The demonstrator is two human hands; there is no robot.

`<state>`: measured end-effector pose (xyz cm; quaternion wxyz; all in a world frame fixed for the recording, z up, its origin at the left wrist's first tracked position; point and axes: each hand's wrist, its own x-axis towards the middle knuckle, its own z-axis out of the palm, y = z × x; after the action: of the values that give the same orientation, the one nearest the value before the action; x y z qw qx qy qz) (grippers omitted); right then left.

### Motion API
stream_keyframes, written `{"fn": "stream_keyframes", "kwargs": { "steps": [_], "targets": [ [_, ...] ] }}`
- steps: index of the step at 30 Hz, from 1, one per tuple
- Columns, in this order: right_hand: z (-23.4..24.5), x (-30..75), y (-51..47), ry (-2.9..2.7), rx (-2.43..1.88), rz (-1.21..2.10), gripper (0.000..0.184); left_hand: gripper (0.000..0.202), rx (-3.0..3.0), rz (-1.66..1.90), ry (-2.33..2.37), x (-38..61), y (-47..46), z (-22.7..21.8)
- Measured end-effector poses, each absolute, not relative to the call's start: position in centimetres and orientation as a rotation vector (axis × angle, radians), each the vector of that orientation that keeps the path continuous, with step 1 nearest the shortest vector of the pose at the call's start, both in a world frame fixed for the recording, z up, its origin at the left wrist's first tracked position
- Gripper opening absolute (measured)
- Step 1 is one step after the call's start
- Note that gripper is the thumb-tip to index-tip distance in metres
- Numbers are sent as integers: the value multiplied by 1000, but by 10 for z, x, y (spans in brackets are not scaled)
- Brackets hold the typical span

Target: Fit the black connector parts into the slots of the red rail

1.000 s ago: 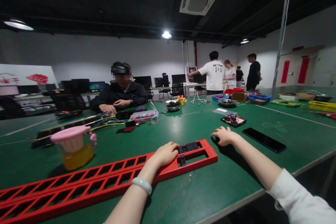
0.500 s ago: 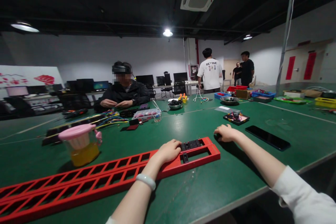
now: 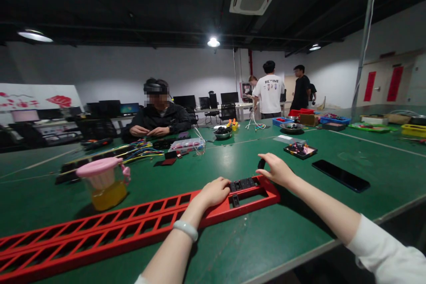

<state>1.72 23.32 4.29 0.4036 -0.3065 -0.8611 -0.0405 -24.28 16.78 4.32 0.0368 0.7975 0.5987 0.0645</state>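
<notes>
Across the table lies a long red frame (image 3: 256, 205) with two rows of slots. My left hand (image 3: 214, 193) rests over its right part, fingers curled down onto it; the fingertips are partly hidden beside a row of black blocks (image 3: 245, 183) seated in the far row. One more black block (image 3: 235, 201) sits in the near row, at the left end of a wide opening. Just above the frame's right end, my right hand (image 3: 278, 171) pinches a small black block (image 3: 261, 163) between thumb and fingers.
A lidded pink cup (image 3: 101, 182) with yellow liquid stands behind the frame. To the right lie a phone (image 3: 341, 175) and a small tray (image 3: 300, 150). Wires (image 3: 140, 150), a clear box (image 3: 187, 144) and a bowl (image 3: 222, 133) are farther back. A person (image 3: 159, 115) sits opposite.
My right hand has risen from the table and moved left over the frame's right end, with a black block now showing in its fingers. My left hand stays in place.
</notes>
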Motion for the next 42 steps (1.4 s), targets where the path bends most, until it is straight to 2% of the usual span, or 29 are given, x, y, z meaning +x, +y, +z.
{"fn": "stream_keyframes", "kwargs": {
  "steps": [3, 6, 13, 42],
  "targets": [
    [37, 3, 219, -2133, -642, 84, 51, 37, 2452, 208, 1835, -243, 168, 43],
    [34, -8, 207, -2163, -577, 264, 45, 37, 2461, 205, 1833, -242, 167, 42],
    [31, -18, 191, -2277, -460, 412, 45, 36, 2459, 192, 1843, -240, 165, 42],
    [24, -19, 189, -2451, -421, 487, 45, 37, 2392, 113, 1901, -232, 162, 39]
  ]
}}
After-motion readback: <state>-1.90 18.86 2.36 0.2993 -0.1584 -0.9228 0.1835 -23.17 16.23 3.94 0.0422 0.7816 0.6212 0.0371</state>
